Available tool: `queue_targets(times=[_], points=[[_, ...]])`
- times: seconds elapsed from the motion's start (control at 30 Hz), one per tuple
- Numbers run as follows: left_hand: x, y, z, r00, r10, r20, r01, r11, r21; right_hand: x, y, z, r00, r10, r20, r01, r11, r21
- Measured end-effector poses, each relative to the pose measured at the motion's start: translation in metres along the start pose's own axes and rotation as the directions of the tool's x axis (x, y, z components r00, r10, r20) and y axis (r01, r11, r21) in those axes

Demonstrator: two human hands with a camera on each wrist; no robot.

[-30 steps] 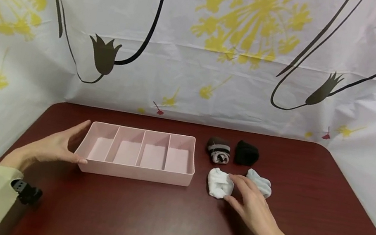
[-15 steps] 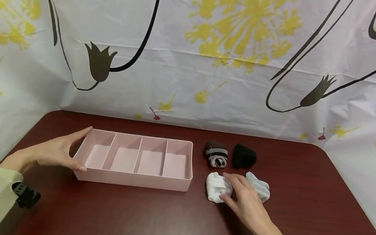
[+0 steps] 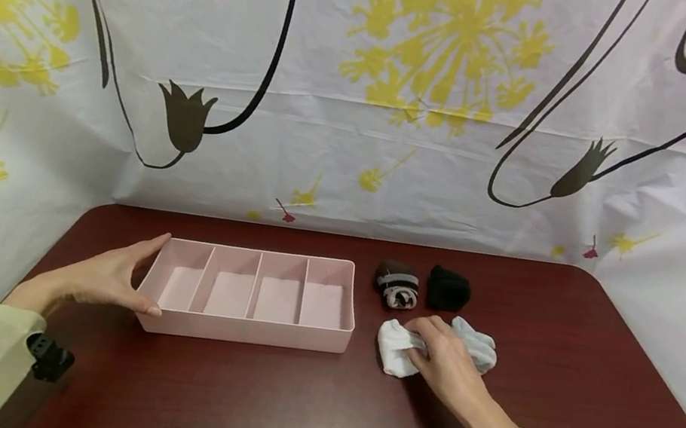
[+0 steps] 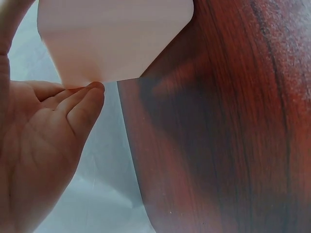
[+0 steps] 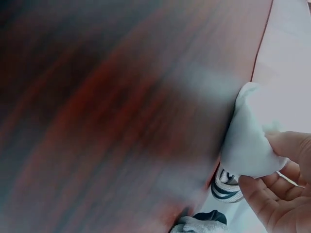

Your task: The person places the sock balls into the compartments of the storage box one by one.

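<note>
A pale pink tray with several compartments point(image 3: 246, 332) stands on the table, all its sections bare. My left hand point(image 3: 97, 278) holds its left end, thumb at the front corner and fingers at the back one; the left wrist view shows the tray's end wall point(image 4: 114, 41) between them. To the tray's right, my right hand point(image 3: 454, 367) pinches a white rolled sock point(image 3: 391, 349) between thumb and fingers. In the right wrist view the sock's cloth point(image 5: 252, 141) is drawn up between the fingertips. A light grey rolled sock point(image 3: 480, 345) lies just behind this hand, partly covered by it.
Behind the white sock lie a brown striped rolled sock point(image 3: 397, 285) and a black one point(image 3: 448, 289). The dark red wooden table point(image 3: 253, 412) ends at a white patterned sheet point(image 3: 345, 199) hung along its back and sides.
My right thumb and fingers have come together on the white sock, which now looks pinched and slightly lifted on its right side. The left hand stays at the tray; the head view has tilted slightly.
</note>
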State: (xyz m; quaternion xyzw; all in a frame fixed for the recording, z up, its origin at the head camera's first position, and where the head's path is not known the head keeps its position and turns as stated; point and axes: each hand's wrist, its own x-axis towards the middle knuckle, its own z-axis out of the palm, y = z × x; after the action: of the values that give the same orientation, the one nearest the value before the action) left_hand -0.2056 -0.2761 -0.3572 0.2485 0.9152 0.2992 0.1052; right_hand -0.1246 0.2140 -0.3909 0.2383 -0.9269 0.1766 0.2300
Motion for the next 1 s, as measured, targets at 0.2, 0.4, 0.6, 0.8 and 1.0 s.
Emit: queue_targets(times=[0.2,0.4,0.6,0.8,1.0], points=[[0.001,0.001,-0.001,1.000,0.004,-0.008,-0.004,1.000,0.023,0.010,-0.004,-0.005,0.996,0.080,-0.029,-0.076,0.989,0.124],[0.000,0.001,-0.003,1.000,0.004,-0.010,-0.004,0.999,0.048,0.038,-0.019,-0.011,0.982,0.153,-0.107,-0.125,0.964,0.233],[-0.001,0.001,-0.002,1.000,-0.007,-0.012,0.007,0.999,0.034,0.070,-0.041,-0.003,0.984,0.144,-0.107,-0.099,0.935,0.342],[0.000,0.001,-0.001,1.000,-0.007,-0.015,0.007,0.999,0.032,0.090,-0.051,0.016,0.996,0.025,-0.087,-0.003,0.971,0.238],[0.000,0.001,-0.001,1.000,-0.022,-0.019,0.022,0.999,0.031,0.101,-0.062,0.025,0.993,-0.117,0.002,0.117,0.990,0.073]])
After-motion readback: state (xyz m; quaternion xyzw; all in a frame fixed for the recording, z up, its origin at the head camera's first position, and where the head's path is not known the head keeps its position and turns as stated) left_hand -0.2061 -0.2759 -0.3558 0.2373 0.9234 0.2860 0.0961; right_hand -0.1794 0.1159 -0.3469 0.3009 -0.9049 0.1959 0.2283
